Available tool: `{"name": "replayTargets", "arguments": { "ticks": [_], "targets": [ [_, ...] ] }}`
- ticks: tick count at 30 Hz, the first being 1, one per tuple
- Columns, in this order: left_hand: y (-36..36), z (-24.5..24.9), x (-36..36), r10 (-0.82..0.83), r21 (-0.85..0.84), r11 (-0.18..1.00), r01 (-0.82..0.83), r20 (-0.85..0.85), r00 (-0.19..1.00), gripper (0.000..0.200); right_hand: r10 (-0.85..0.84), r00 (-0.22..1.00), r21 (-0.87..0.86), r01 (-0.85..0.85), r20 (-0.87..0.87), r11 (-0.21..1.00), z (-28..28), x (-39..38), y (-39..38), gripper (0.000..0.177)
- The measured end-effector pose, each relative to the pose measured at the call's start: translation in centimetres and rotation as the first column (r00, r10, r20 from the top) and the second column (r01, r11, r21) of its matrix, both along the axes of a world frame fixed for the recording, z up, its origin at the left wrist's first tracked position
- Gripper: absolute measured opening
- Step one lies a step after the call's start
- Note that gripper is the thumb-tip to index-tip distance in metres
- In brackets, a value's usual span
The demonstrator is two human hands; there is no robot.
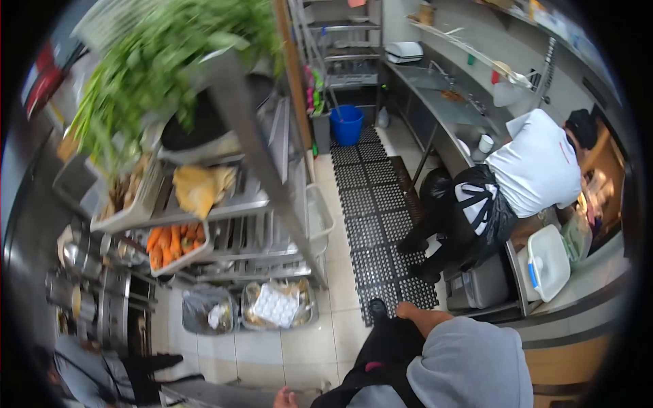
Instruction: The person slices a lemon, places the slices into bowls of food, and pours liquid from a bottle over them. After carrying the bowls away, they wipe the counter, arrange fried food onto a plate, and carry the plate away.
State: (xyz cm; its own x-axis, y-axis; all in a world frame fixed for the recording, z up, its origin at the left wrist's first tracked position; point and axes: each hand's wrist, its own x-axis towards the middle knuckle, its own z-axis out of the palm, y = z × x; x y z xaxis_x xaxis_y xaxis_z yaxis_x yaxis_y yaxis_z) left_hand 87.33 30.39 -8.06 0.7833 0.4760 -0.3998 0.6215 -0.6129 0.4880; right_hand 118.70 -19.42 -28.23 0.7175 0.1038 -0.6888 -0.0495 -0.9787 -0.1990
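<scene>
My left hand shows only in part at the bottom edge, beside a metal surface. Its few visible fingers look loosely extended, and I see nothing in them. My right hand hangs low in front of my dark trousers, over the edge of the black rubber mat. Its fingers are turned away and too small to make out. Neither hand visibly touches any kitchen item.
A metal rack at left bears leafy greens and a carrot bin. Bins stand beneath. One co-worker leans at the sink counter; another is lower left. A blue bucket stands ahead.
</scene>
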Motion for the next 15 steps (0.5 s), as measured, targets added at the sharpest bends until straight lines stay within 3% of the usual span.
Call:
{"name": "replayTargets", "arguments": {
  "ticks": [2,3,4,5,6,7,10,12,14,15],
  "targets": [
    [-1.8,0.3,5.7,-0.067,-0.039,0.997,0.068,0.019,0.998,0.038,-0.014,0.976,0.023,0.02,-0.219,1.0,-4.4,2.4,-3.6,0.042],
    [-2.8,-0.4,8.2,-0.167,-0.143,0.976,0.165,-0.004,0.986,0.04,0.283,0.955,0.005,-0.284,-0.093,0.959,-6.3,2.4,-5.2,0.041],
    [-4.1,-1.3,11.7,-0.267,-0.245,0.935,0.255,-0.016,0.964,0.042,0.558,0.83,-0.062,-0.556,0.027,0.829,-7.3,3.9,-6.5,0.04],
    [-5.8,-2.1,15.8,-0.283,-0.234,0.933,0.274,-0.003,0.959,0.042,0.266,0.963,0.019,-0.267,0.044,0.963,-4.3,5.0,-7.0,0.037],
    [-7.6,-3.0,19.7,-0.384,-0.213,0.9,0.38,0.022,0.923,0.038,-0.048,0.999,0.105,0.045,0.025,0.993,-4.0,5.0,-8.1,0.035],
    [-9.8,-3.9,23.5,-0.481,-0.195,0.856,0.479,0.039,0.876,0.034,-0.364,0.93,0.24,0.367,-0.058,0.899,-4.5,6.3,-8.8,0.031],
    [-16.7,-4.3,33.1,-0.721,-0.146,0.674,0.724,0.081,0.688,0.022,-0.482,0.873,0.299,0.48,-0.074,0.825,-4.1,11.1,-11.6,0.033],
    [-22.2,3.1,41.6,-0.699,-0.306,0.674,0.672,0.03,0.715,0.039,-0.442,0.895,0.366,0.429,-0.05,0.826,-0.2,16.0,-12.5,0.035],
    [-25.0,3.0,47.3,-0.692,-0.324,0.662,0.676,0.084,0.717,0.039,-0.542,0.836,0.464,0.516,-0.088,0.72,2.8,21.3,-12.8,0.03],
    [-26.2,2.9,50.1,-0.684,-0.342,0.647,0.681,0.134,0.717,0.039,-0.541,0.837,0.464,0.512,-0.081,0.723,4.0,24.0,-12.8,0.03]
  ]
}}
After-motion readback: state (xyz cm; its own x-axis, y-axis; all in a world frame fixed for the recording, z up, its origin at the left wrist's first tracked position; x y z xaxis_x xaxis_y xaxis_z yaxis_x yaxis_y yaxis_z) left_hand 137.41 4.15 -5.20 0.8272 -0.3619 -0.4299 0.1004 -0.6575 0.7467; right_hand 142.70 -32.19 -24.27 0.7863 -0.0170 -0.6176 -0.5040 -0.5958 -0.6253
